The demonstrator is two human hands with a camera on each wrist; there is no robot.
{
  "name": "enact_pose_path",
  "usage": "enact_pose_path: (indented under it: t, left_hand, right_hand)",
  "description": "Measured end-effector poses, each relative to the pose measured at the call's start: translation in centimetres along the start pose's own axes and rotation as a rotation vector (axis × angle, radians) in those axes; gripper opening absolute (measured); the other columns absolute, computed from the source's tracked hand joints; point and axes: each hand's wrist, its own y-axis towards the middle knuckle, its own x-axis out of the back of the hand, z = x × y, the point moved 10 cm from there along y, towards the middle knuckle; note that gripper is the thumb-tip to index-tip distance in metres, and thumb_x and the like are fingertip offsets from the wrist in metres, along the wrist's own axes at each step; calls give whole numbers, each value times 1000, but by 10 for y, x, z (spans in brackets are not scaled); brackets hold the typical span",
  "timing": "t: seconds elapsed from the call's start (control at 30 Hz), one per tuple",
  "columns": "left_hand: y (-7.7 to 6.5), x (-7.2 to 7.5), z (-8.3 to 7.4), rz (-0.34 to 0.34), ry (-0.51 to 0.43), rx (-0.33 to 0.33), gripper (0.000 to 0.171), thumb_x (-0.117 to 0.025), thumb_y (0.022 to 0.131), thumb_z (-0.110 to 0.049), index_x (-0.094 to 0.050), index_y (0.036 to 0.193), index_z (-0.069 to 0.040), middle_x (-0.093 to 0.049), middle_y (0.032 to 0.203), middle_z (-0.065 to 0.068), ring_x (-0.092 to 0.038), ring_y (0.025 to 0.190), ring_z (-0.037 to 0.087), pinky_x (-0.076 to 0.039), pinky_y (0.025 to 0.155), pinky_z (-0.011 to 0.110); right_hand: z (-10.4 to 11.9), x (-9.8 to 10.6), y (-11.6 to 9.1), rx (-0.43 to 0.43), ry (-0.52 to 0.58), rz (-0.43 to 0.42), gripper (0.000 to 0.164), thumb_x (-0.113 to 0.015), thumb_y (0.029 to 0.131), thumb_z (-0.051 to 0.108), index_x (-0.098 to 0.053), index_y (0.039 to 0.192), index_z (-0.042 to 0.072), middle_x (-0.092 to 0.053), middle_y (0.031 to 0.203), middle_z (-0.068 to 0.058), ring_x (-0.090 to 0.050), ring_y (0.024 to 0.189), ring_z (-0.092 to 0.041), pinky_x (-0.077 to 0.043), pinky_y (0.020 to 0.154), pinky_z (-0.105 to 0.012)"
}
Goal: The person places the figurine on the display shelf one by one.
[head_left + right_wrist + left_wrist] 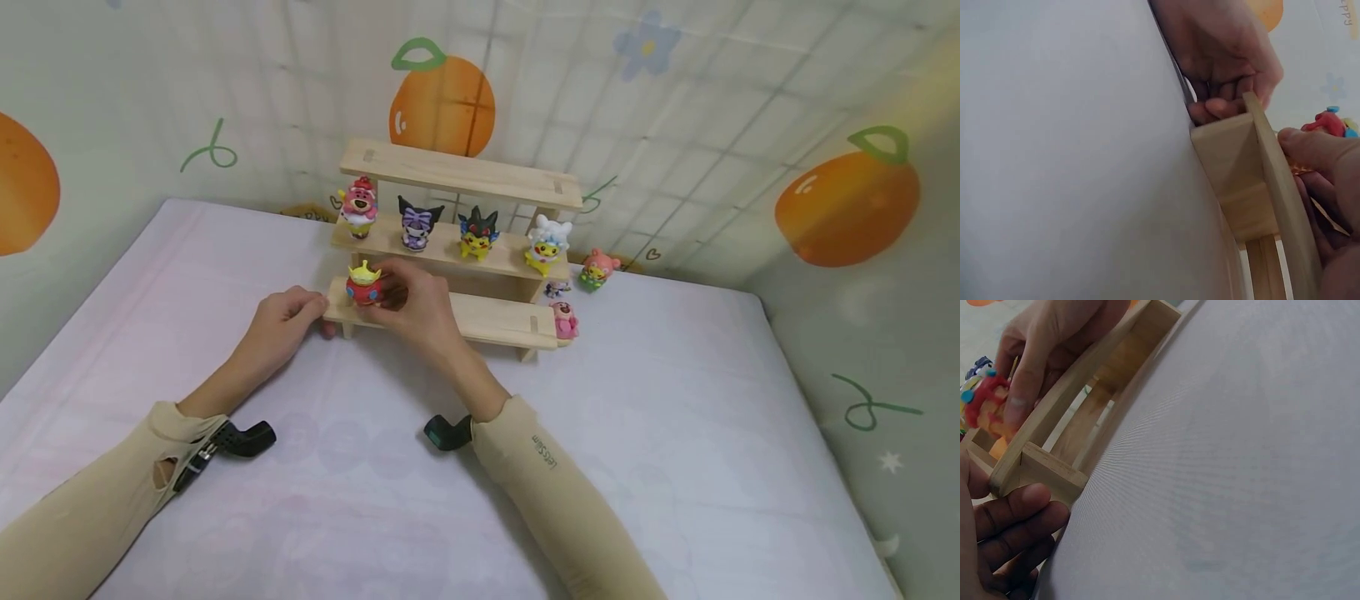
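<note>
A three-tier wooden display shelf (495, 321) stands on the table. My right hand (423, 308) pinches a red figurine (363, 287) with a yellow crown and blue spots, at the left end of the lowest tier. In the left wrist view, the red figurine (991, 406) sits between the thumb and fingers, close over the board. My left hand (281, 325) grips the left end of that tier, thumb on the top edge and fingers (1019, 512) curled beneath. The right wrist view shows the left hand's fingers (1219, 107) at the board's end.
On the middle tier stand a pink bear figurine (360, 208), a purple-and-black one (416, 225), a black-hooded yellow one (477, 233) and a white-hatted yellow one (547, 246). Beyond the shelf's right end are a pink-and-green figurine (597, 271) and a pink one (564, 321). A printed curtain hangs behind.
</note>
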Motion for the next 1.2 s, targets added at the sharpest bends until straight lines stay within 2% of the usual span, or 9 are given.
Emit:
enact_pose_path:
  t: [0.23,0.57,0.93,1.2]
  left_hand:
    - [-1,1,-1,-5,4,-10,41,-52,109,-30,-77,86,-6,-67,91,13,-51,85,18,-36,78,29]
    - [1,0,-2,-1,-2,-25,39,-53,108,-26,-78,87,-4,-70,93,16,-56,90,22,-39,82,29]
    - [1,1,-4,-11,-4,-35,39,-54,108,-26,-77,84,-5,-69,91,15,-55,86,20,-39,78,26]
    - [1,0,-1,-9,-20,-17,40,-54,108,-27,-77,85,-3,-69,92,16,-55,88,21,-40,79,26]
  right_hand:
    - [3,-7,3,-11,11,-6,39,-88,86,10,-70,120,6,-79,104,-9,-73,87,-15,-58,78,-21]
    - [7,-16,4,-4,12,1,43,-87,86,9,-69,125,7,-80,105,-9,-74,88,-15,-57,78,-19]
    - [7,-17,6,-6,37,0,38,-87,87,11,-70,120,6,-80,107,-10,-75,89,-14,-58,80,-21]
    - [6,-17,5,8,7,-2,35,-87,88,14,-70,118,7,-80,106,-8,-75,86,-13,-57,77,-19]
